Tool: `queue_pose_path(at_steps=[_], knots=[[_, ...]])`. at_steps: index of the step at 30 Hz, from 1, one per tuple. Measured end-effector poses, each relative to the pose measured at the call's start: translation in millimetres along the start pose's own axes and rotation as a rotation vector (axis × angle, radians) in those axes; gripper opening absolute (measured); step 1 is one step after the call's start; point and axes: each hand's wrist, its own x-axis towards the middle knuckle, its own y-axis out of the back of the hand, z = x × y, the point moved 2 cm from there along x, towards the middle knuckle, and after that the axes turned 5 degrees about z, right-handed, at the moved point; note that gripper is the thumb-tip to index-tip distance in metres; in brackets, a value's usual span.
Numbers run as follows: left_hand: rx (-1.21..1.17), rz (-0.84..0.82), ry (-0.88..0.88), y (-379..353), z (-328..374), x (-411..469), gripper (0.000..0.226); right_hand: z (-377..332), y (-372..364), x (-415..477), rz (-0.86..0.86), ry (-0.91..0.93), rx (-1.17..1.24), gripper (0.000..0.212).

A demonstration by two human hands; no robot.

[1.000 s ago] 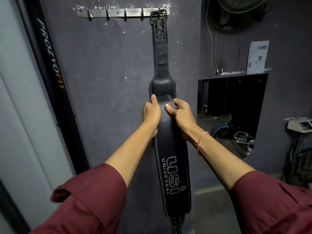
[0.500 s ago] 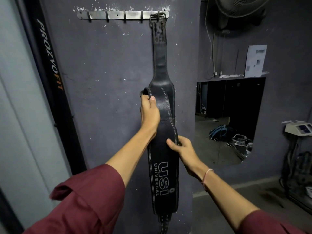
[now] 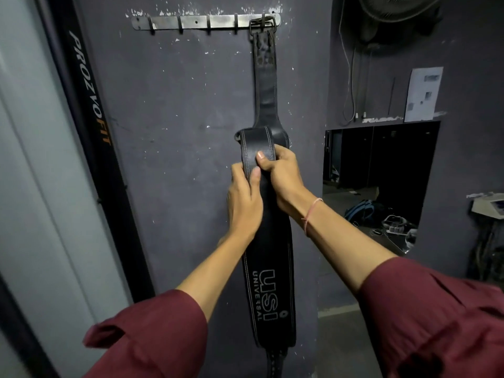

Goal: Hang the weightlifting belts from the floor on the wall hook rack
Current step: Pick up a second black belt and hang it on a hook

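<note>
A black leather weightlifting belt (image 3: 268, 285) with white "USI UNIVERSAL" lettering hangs by its buckle from the rightmost hook of the metal hook rack (image 3: 196, 21) on the dark grey wall. The belt's wide middle is folded over toward me into a loop. My left hand (image 3: 242, 199) grips the belt's left edge just under the fold. My right hand (image 3: 282, 174) grips the folded part from the right, thumb across its front. The belt's lower strap end runs out of view at the bottom.
The rack's other hooks are bare. A black "PROZVOFIT" banner (image 3: 90, 110) runs down the wall on the left. On the right, a dark opening (image 3: 381, 181) shows bags and gear on a floor. A wall fan (image 3: 395, 12), cables and a paper notice (image 3: 422, 94) sit above it.
My right hand has moved up from the belt's lower right edge to the fold. My left hand has slid down a little. The view has shifted slightly.
</note>
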Motion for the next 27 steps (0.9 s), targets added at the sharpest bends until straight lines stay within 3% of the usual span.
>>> queue_pose_path(at_steps=[3,9,13,15,19,21,24,27], knots=[[0.081,-0.063,-0.021,5.1,-19.8,-19.5,0.034,-1.6,-3.7,2.7,0.035,0.031,0.028,0.014],[-0.039,-0.156,0.081,10.3,-44.4,-47.6,0.048,1.5,3.8,1.2,0.034,0.063,0.016,0.017],[-0.204,-0.132,0.317,-2.0,-17.4,-25.3,0.031,10.6,12.4,-3.3,-0.007,0.068,0.004,0.017],[-0.311,-0.088,0.442,-7.3,1.7,-2.1,0.050,12.9,15.7,-9.9,-0.031,0.085,-0.006,0.022],[-0.210,-0.210,0.413,-16.4,16.6,27.7,0.063,8.3,24.8,-15.6,-0.030,0.154,-0.001,0.031],[-0.338,-0.114,0.549,-20.0,16.4,45.4,0.068,10.5,29.5,-20.3,-0.062,0.162,-0.024,0.032],[-0.613,-0.050,0.713,-24.7,24.0,67.9,0.028,24.4,37.2,-33.1,-0.112,0.109,-0.043,0.031],[-0.607,-0.032,0.692,-26.8,27.2,65.3,0.019,31.1,46.2,-38.5,-0.127,0.090,-0.102,0.020]])
